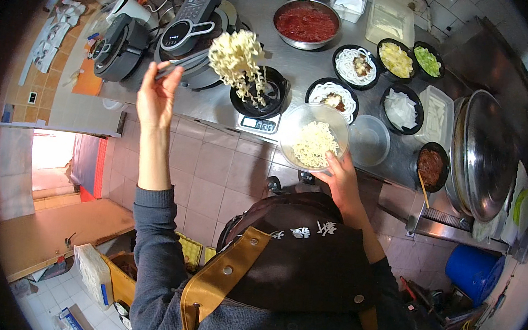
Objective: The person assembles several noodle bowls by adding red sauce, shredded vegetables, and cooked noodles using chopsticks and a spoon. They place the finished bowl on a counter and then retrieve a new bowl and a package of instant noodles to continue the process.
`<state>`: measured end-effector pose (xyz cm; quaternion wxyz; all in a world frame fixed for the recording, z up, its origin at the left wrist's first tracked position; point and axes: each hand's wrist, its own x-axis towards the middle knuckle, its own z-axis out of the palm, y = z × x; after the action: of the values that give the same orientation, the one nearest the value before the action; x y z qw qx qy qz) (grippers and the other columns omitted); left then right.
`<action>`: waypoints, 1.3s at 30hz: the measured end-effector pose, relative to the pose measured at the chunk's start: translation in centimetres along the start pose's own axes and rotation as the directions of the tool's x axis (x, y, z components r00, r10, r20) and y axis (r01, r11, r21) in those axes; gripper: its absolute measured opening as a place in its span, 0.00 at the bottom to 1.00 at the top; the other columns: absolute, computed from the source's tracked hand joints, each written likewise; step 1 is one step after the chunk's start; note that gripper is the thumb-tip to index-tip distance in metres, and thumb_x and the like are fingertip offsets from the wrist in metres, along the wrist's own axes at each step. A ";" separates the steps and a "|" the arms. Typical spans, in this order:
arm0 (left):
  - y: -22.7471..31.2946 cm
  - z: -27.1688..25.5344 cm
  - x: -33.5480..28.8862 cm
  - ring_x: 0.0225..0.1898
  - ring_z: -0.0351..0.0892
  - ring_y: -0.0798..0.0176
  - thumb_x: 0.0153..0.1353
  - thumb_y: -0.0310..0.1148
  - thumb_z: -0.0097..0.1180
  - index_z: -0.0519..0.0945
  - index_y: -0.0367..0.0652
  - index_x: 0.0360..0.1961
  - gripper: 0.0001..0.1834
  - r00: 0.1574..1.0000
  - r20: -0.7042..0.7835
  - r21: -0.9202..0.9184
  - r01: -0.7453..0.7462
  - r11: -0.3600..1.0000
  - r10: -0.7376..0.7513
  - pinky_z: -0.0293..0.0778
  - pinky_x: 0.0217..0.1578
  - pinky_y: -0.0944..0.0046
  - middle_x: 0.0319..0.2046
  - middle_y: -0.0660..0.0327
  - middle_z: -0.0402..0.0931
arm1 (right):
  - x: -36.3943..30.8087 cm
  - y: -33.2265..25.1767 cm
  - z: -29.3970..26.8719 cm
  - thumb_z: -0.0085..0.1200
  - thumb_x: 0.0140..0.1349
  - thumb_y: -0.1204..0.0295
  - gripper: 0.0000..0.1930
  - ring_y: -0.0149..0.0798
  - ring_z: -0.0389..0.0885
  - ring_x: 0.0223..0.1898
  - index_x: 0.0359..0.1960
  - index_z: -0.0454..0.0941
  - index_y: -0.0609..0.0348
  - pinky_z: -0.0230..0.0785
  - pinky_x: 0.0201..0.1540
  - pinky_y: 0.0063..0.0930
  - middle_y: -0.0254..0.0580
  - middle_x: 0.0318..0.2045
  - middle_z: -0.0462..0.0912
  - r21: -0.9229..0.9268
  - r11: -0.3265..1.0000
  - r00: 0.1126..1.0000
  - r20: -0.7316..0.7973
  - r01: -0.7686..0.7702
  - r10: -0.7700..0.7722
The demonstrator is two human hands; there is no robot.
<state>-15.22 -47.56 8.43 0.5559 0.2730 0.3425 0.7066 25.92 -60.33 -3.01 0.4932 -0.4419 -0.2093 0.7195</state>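
My left hand (156,97) is closed on slim grey tongs (188,67), partly lost against the dark appliance behind. From their end hangs a clump of pale curly noodles (238,57), with loose strands trailing down. Beneath the clump a black bowl (246,109) sits on a kitchen scale (259,125) at the counter's near edge. My right hand (342,180) grips a clear round plastic bowl (293,121) by its near right side, tilted toward me. Inside it lie more curly noodles (315,143). The clear bowl is just right of the scale.
Black bowls of white noodles (349,66), yellow pieces (397,59) and green pieces (428,60) stand at right. Behind is a steel bowl of red sauce (306,22). An electric cooker (190,41) stands left, a large metal lid (488,156) far right. An empty clear tub (370,142) adjoins.
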 end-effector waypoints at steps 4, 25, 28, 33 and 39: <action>-5.3 1.9 -1.2 0.37 0.86 0.49 0.72 0.39 0.47 0.78 0.28 0.40 0.19 0.986 -0.163 0.394 0.038 0.918 0.029 0.83 0.42 0.58 0.34 0.45 0.82 | -0.4 -0.3 -0.2 0.51 0.66 0.72 0.32 0.48 0.69 0.61 0.69 0.53 0.51 0.79 0.52 0.49 0.50 0.62 0.64 0.001 1.000 1.000 -0.019 0.014 -0.014; -0.8 -1.2 -7.9 0.39 0.83 0.59 0.68 0.32 0.54 0.79 0.37 0.46 0.11 0.977 -0.169 0.440 -0.046 0.897 0.134 0.80 0.40 0.62 0.38 0.56 0.80 | -0.1 -2.5 0.8 0.52 0.68 0.66 0.34 0.51 0.65 0.65 0.71 0.49 0.54 0.70 0.59 0.55 0.52 0.65 0.62 0.172 0.981 0.993 0.054 0.094 -0.105; -0.5 -2.8 -9.0 0.38 0.82 0.59 0.68 0.33 0.54 0.78 0.38 0.45 0.11 0.974 -0.181 0.314 -0.077 0.946 0.139 0.79 0.38 0.62 0.36 0.59 0.78 | 0.2 -2.3 0.4 0.54 0.67 0.62 0.37 0.53 0.62 0.67 0.72 0.48 0.54 0.67 0.61 0.58 0.53 0.67 0.59 0.328 0.931 0.940 0.239 0.158 -0.244; -1.0 -3.8 -10.0 0.28 0.76 0.64 0.70 0.42 0.51 0.77 0.38 0.40 0.16 0.935 -0.322 0.301 -0.050 0.952 0.151 0.74 0.32 0.66 0.29 0.62 0.74 | 1.2 -1.5 0.4 0.57 0.65 0.59 0.39 0.54 0.59 0.68 0.73 0.49 0.52 0.63 0.63 0.59 0.52 0.68 0.57 0.167 0.976 0.969 0.182 0.137 -0.167; -1.8 -4.5 -10.5 0.26 0.76 0.66 0.69 0.39 0.54 0.79 0.38 0.40 0.13 0.923 -0.341 0.387 -0.036 0.921 0.179 0.73 0.31 0.68 0.29 0.61 0.77 | 1.3 -1.3 -0.1 0.58 0.64 0.61 0.39 0.53 0.61 0.68 0.72 0.50 0.54 0.63 0.64 0.58 0.50 0.68 0.58 0.075 0.989 0.981 0.137 0.125 -0.134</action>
<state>-15.14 -58.34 4.22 0.3789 0.2545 0.5531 0.6969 26.51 -58.64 -2.60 0.5372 -0.3587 -0.2484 0.7218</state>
